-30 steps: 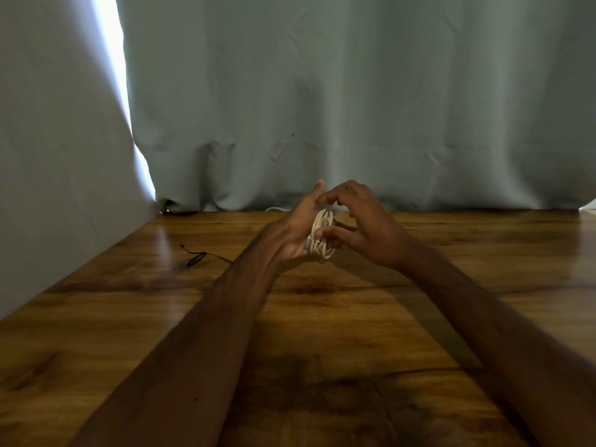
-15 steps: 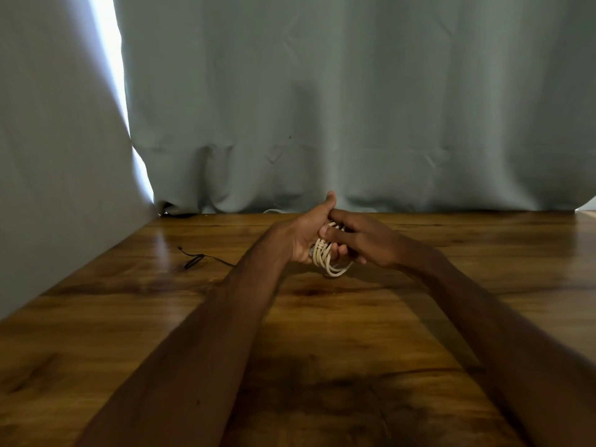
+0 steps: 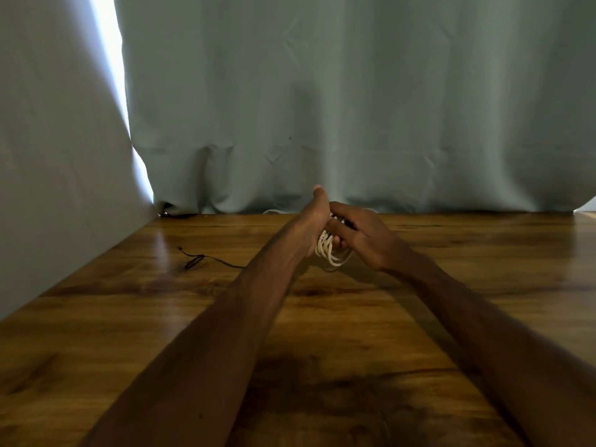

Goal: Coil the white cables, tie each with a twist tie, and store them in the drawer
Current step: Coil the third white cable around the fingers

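Note:
A coiled white cable [image 3: 330, 253] hangs in several loops between both hands, just above the wooden table [image 3: 322, 317]. My left hand [image 3: 311, 225] grips the coil from the left, thumb pointing up. My right hand [image 3: 361, 235] closes over the coil from the right, its fingers pressed against the top of the bundle. The upper part of the coil is hidden by the fingers. A black twist tie [image 3: 196, 261] lies on the table to the left, apart from the hands. No drawer is in view.
Grey-green curtains [image 3: 322, 108] hang along the far edge and the left side of the table, with a bright gap at the corner. A bit of another white cable [image 3: 274, 211] shows at the curtain's foot.
Both hands have sunk toward the table. The right hand's fingers have moved from pinching the coil's side to closing over its top, and the loops now hang lower.

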### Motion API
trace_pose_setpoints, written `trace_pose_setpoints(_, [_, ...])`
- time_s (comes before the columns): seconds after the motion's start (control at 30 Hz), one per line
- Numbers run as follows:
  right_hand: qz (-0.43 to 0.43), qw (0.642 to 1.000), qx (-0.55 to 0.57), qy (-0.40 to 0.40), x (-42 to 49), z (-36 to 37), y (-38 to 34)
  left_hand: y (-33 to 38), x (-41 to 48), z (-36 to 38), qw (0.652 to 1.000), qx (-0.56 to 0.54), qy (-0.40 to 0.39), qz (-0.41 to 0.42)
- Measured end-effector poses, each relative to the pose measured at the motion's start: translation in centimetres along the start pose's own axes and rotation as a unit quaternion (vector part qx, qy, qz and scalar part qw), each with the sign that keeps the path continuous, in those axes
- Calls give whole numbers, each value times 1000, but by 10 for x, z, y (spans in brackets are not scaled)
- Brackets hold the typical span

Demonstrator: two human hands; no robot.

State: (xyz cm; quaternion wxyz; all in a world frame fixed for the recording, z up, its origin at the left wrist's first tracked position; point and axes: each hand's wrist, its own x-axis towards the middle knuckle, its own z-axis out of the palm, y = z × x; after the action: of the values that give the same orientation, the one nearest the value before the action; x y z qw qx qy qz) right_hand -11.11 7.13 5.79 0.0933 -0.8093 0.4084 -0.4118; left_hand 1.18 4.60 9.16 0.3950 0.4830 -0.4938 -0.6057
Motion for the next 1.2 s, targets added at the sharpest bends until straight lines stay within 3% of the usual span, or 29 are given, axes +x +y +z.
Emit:
trace_pose_setpoints(0.17, [-3, 991, 68, 118, 1, -7, 4, 1, 1, 0, 994, -46, -97, 26])
trace_pose_setpoints(0.3, [-7, 989, 76, 125, 1, -14, 12, -1, -4, 9, 988, -37, -136, 71])
trace_pose_setpoints(0.37, [-4, 986, 97, 135, 2, -15, 12, -2, -3, 13, 989, 7, -105, 105])
trace_pose_setpoints(0.43, [4, 984, 111, 142, 3, -14, 12, -2, -2, 17, 982, 92, -27, 163])
trace_pose_setpoints(0.5, [13, 983, 114, 141, 4, -13, 13, -2, -4, 22, 954, 172, 78, 232])
trace_pose_setpoints(0.57, [24, 982, 121, 141, 3, -11, 14, -4, -5, 23, 927, 206, 135, 282])
trace_pose_setpoints(0.77, [26, 970, 135, 202, 0, -11, 14, -11, -17, 33, 969, 95, 64, 220])
trace_pose_setpoints(0.97, [-8, 951, 90, 296, 0, -29, 19, -1, -28, 51, 932, 218, 75, 279])
trace_pose_setpoints(1.1, [30, 944, 62, 323, 0, -36, 26, 8, -28, 34, 944, 246, 0, 221])
trace_pose_setpoints(1.2, [55, 939, 83, 329, 0, -38, 32, 6, -26, 22, 966, 171, -130, 146])
